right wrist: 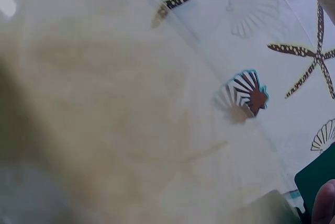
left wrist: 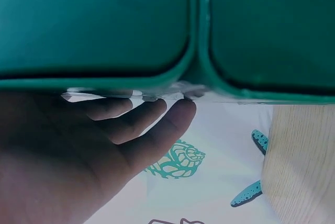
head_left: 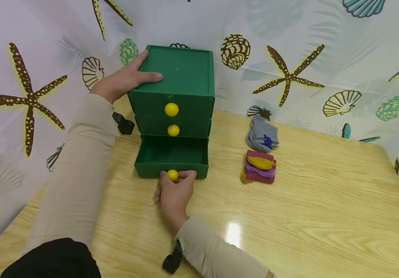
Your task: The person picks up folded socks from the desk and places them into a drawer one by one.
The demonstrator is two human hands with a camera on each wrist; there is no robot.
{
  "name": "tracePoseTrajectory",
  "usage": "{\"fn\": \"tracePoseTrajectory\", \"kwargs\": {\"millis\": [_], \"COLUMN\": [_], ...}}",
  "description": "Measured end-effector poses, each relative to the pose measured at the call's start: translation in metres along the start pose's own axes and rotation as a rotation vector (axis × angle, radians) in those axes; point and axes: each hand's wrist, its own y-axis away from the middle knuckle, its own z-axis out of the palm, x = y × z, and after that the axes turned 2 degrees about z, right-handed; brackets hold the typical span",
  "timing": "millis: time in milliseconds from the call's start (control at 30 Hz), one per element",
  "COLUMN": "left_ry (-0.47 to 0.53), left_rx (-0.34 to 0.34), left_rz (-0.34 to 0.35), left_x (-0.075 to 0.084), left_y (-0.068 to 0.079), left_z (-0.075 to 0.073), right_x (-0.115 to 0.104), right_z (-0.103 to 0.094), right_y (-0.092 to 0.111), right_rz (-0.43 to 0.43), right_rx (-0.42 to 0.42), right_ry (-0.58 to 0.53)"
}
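Note:
A green chest of drawers point(head_left: 171, 104) with round yellow knobs stands at the table's back left. Its bottom drawer point(head_left: 147, 170) is pulled out and the part inside that shows is bare. My left hand point(head_left: 126, 79) rests on the chest's upper left edge, thumb on the top. In the left wrist view, that hand's nearly straight fingers point(left wrist: 152, 135) lie along the green side. My right hand point(head_left: 176, 195) pinches the bottom drawer's yellow knob point(head_left: 172, 175) between thumb and fingers. In the right wrist view, only a bit of a finger point(right wrist: 325, 203) shows by the green plastic.
Right of the chest lie folded grey socks point(head_left: 262, 135) and, nearer me, a folded maroon, purple and mustard sock bundle point(head_left: 260, 168). A curtain point(head_left: 289, 42) printed with shells and starfish hangs behind the wooden table point(head_left: 307, 200). Black wrist mounts point(head_left: 174, 258) hang at both sleeves.

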Motion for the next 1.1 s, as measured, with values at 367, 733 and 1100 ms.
{"fn": "tracePoseTrajectory", "kwargs": {"millis": [367,733,1100], "left_ry": [-0.005,-0.025,-0.010], "left_rx": [-0.002,0.003,0.001], "left_rz": [-0.006,-0.003,0.004], "left_x": [0.002,0.000,0.001], "left_y": [0.002,0.001,-0.001], "left_z": [0.000,-0.004,-0.002], "right_x": [-0.003,-0.023,-0.093], "right_z": [-0.031,-0.066,-0.164], "right_y": [0.032,0.039,-0.022], "right_rz": [0.055,0.234,0.064], "right_rx": [-0.175,-0.410,-0.328], "right_ry": [0.028,0.141,0.411]}}
